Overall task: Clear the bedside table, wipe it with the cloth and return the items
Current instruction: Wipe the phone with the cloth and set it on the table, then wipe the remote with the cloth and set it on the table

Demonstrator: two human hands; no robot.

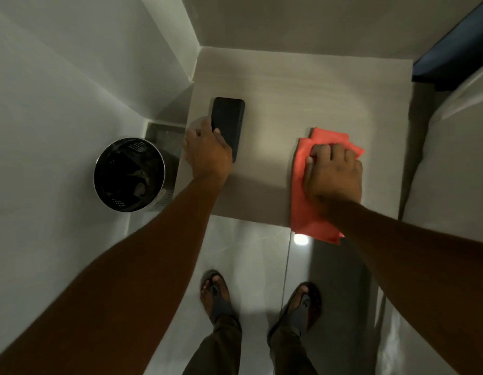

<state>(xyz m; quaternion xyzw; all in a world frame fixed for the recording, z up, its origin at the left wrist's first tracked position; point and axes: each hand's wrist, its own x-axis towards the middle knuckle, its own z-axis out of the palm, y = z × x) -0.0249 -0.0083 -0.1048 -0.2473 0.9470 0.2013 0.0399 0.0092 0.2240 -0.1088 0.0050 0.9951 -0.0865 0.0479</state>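
1. Tabletop: I see it pale and bare across its far half, with both my hands down on its near half.
2. My left grip is curled around the near end of a black phone, fingers wrapped over its left edge and thumb against its right; the rest of the phone lies flat beyond my knuckles.
3. My right grip presses flat, fingers slightly bent, on a red cloth. The cloth spreads beyond my fingertips and trails back under my wrist, its tail hanging over the tabletop's near edge.
4. Left of my left grip, down on the floor, stands a round metal bin.
5. Right of my right grip lies the bed, just beside the tabletop.
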